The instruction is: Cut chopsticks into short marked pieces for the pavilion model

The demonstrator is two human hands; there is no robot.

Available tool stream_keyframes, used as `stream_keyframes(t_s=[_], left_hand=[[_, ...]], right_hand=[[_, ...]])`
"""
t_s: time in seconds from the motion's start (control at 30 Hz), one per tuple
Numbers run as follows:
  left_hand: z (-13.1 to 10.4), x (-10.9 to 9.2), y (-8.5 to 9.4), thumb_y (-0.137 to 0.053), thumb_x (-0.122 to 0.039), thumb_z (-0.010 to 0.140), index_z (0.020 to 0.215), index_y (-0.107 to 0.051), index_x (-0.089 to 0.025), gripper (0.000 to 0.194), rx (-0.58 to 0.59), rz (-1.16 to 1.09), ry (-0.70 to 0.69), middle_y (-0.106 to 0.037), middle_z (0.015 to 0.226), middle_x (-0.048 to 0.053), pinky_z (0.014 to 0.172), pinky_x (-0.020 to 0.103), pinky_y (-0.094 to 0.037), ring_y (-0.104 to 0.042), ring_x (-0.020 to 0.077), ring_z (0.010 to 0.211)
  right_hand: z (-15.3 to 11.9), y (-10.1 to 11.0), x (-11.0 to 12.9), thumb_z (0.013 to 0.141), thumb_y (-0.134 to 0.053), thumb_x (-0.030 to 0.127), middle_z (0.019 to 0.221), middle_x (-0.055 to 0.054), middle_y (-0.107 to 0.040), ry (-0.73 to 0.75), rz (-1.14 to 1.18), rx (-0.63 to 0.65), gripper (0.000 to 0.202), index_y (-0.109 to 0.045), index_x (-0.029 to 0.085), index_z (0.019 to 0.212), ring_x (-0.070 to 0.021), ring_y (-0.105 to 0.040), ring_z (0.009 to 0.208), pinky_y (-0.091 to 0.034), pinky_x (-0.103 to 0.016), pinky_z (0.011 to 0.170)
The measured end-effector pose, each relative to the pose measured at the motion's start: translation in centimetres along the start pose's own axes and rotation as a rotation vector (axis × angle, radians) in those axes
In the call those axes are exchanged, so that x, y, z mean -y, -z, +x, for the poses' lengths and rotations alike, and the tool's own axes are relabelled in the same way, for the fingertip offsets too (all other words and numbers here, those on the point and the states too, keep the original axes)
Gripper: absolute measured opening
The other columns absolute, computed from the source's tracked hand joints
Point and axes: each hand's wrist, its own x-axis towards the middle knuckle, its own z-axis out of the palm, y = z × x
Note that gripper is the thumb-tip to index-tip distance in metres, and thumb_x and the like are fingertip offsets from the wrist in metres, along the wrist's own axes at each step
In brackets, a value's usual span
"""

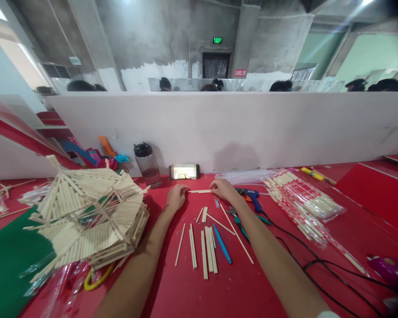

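Both my hands are stretched out over the red tabletop, near the phone. Between them lie thin wooden sticks (pixel 200 191), side by side. My left hand (pixel 177 197) pinches their left end, and the fingers of my right hand (pixel 223 190) close on the right end. Closer to me, several more wooden sticks (pixel 204 254) of different lengths are spread out, with a blue pen (pixel 223 245) beside them. Under my right forearm are green-handled pliers (pixel 239 223), partly covered. A blue glue gun (pixel 254 198) rests just right of my right wrist.
A pagoda-like model made of sticks (pixel 96 216) stands left of my left arm. Behind are a water bottle (pixel 147 165), a phone (pixel 185 172) and a white partition (pixel 185 128). Bagged sticks (pixel 301 198), a yellow marker (pixel 312 174) and black cables (pixel 313 260) lie right.
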Motion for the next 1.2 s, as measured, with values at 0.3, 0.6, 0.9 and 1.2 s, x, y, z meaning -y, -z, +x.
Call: stream_keyframes(t_s=[0.3,0.6,0.9,1.2], left_hand=[[0.0,0.1,0.0,-0.051,-0.015,0.088,0.102,-0.074,-0.022,0.028,0.020,0.008,-0.038,-0.070,0.097,0.007,0.079,0.030,-0.048,-0.063,0.0187,0.086],[0.0,0.2,-0.1,-0.053,-0.014,0.087,0.101,-0.074,-0.022,0.027,0.017,0.025,-0.058,-0.069,0.096,0.007,0.077,0.029,-0.047,-0.062,0.0184,0.085],[0.0,0.4,-0.3,-0.054,-0.015,0.087,0.100,-0.073,-0.020,0.023,0.010,0.001,-0.092,-0.069,0.095,0.007,0.077,0.029,-0.047,-0.062,0.0182,0.084],[0.0,0.2,-0.2,-0.053,-0.016,0.088,0.100,-0.072,-0.021,0.023,0.020,0.021,-0.085,-0.070,0.097,0.006,0.078,0.028,-0.047,-0.062,0.0179,0.085]], right_hand=[[-0.1,-0.4,0.6,0.080,-0.065,0.020,0.095,-0.006,-0.075,-0.014,-0.028,0.027,0.017,-0.076,0.021,0.093,-0.0168,-0.067,0.086,-0.044,-0.022,0.074],[0.2,-0.9,0.2,0.082,-0.066,0.024,0.096,-0.006,-0.075,-0.019,-0.026,0.011,0.016,-0.076,0.021,0.094,-0.0171,-0.067,0.087,-0.045,-0.022,0.073],[0.3,-1.1,0.1,0.081,-0.066,0.023,0.092,-0.005,-0.076,-0.015,-0.025,-0.005,0.015,-0.076,0.022,0.092,-0.0176,-0.068,0.086,-0.046,-0.022,0.074],[0.3,-1.2,0.1,0.081,-0.065,0.023,0.091,-0.005,-0.076,-0.011,-0.017,-0.012,0.015,-0.076,0.021,0.090,-0.0175,-0.068,0.084,-0.045,-0.022,0.071]])
